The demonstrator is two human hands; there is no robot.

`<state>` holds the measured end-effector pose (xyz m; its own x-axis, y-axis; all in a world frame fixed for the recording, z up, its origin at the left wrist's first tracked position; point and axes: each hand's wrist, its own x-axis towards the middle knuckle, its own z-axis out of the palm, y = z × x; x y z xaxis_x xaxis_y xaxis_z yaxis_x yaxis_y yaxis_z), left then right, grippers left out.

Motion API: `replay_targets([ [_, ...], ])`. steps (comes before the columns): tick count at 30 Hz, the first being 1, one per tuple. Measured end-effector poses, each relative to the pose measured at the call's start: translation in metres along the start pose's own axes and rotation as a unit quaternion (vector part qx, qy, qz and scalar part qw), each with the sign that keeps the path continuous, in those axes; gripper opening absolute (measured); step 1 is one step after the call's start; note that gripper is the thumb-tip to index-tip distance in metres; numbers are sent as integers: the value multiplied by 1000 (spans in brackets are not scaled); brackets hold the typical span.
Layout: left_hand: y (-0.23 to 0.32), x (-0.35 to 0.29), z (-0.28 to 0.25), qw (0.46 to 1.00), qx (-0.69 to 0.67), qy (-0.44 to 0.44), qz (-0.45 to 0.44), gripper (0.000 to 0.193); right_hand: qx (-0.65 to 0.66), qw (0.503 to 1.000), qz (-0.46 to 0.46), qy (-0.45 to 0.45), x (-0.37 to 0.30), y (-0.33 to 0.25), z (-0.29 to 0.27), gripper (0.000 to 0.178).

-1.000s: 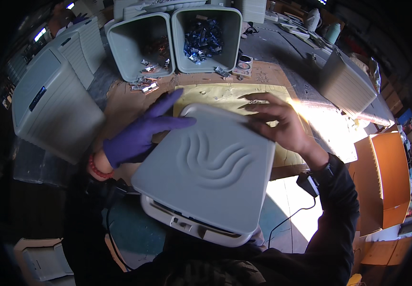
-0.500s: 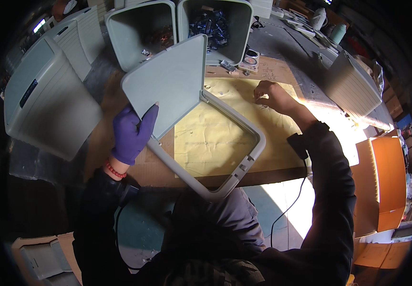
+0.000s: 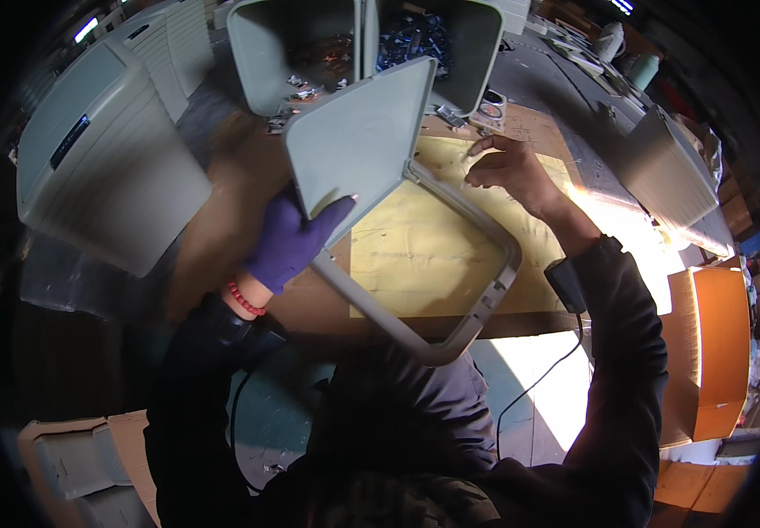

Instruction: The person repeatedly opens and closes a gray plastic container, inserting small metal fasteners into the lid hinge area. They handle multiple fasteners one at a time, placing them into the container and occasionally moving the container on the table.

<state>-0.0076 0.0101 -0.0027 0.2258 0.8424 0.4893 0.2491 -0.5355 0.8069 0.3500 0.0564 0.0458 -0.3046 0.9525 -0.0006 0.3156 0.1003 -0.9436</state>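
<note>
My left hand [image 3: 296,236], in a purple glove, grips the edge of a pale grey-green plastic lid [image 3: 354,136], with the thumb on its inner face. The lid stands raised, joined at a corner to a squarish grey plastic frame [image 3: 371,308]. That frame overhangs the table's near edge, above my lap. Beyond the frame's right side, my bare right hand [image 3: 521,176] hovers over a yellow sheet [image 3: 428,255]. Its thumb and fingers are apart, and nothing shows between them.
Two tilted bins stand at the back, a left bin [image 3: 257,53] with small metal and copper-coloured parts, a right bin [image 3: 481,53] with dark bluish parts. A large grey bin [image 3: 107,167] stands at left, another [image 3: 670,163] at right. An orange-brown carton [image 3: 719,352] is beyond the table.
The whole view has shifted, so the table and bins sit further right. The lid and frame have moved slightly right with my left hand. My right hand's curled fingers have spread apart.
</note>
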Motion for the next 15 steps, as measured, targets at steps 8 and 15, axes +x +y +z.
replay_targets([
  [8,-5,-3,-8,993,-115,-5,-7,42,132,988,-1,-86,-3,-21,159,10],
  [15,-2,-4,-6,991,-133,-10,-9,36,176,982,-39,-49,0,-11,188,7],
])
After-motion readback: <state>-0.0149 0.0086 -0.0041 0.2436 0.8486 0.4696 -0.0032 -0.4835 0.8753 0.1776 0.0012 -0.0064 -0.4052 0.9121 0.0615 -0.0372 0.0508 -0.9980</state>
